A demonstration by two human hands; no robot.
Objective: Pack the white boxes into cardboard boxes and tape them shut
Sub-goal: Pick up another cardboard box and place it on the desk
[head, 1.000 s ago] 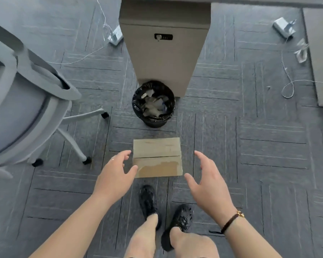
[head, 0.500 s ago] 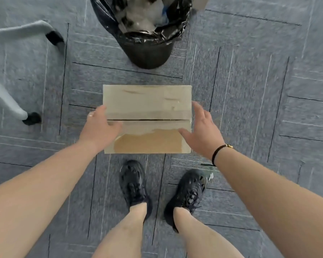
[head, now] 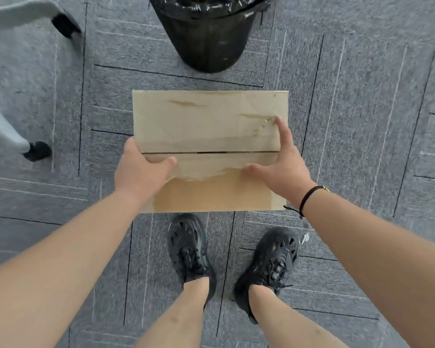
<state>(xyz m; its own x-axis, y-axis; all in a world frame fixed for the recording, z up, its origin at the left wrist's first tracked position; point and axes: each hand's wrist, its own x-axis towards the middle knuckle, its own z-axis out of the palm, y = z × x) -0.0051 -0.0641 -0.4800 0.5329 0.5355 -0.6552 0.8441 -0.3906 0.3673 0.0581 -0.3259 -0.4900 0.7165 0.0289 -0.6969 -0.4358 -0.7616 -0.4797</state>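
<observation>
the left hand [head: 138, 175] grasps the left edge of the cardboard box [head: 206, 126], thumb lying on top and fingers hidden round the side; the right hand [head: 278, 169] holds the right edge, thumb on the top, one finger stretched up it. the box sits on the carpet floor [head: 362, 121], flaps closed, just ahead of the black shoes [head: 189, 249]. to lift it well, likely squeeze both sides evenly and keep the seam level, clear of the black bin [head: 206, 33] and chair legs [head: 10, 136].

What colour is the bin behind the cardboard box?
Black: the bin wears a shiny black liner, seen in the head view.
</observation>
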